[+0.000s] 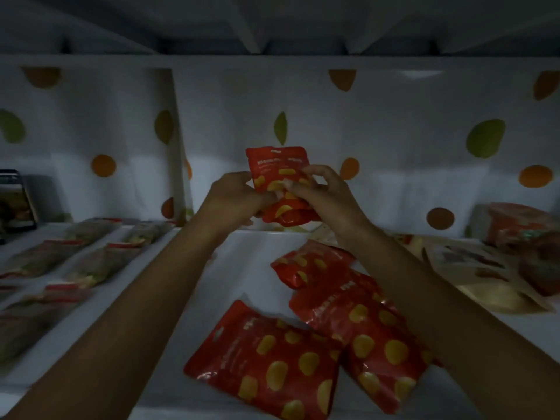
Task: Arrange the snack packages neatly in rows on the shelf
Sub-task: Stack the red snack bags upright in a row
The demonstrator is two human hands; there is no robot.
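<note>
Left hand: my left hand (239, 195) grips the left edge of a small stack of red packets (277, 165), fingers curled round it.
Right hand: my right hand (321, 192) pinches the same stack from the right, thumb on the front packet.
Where: the stack is held up off the shelf (236, 268), near the dotted back wall (394, 140).
Why held so: I judge I'm squaring the edges between both hands so the packets go down as one tidy lot.
Loose packets: three more red packets (266, 365) lie skewed and overlapping on the shelf below my arms, not yet lined up.
Done rows: greenish packages (91, 262) to the left lie in straight rows, a pattern to match.
Look: glossy red film with yellow blobs, flat and crinkly; print too dim to read.
Right side: a jumble of cream and orange packs (485, 268).
</note>
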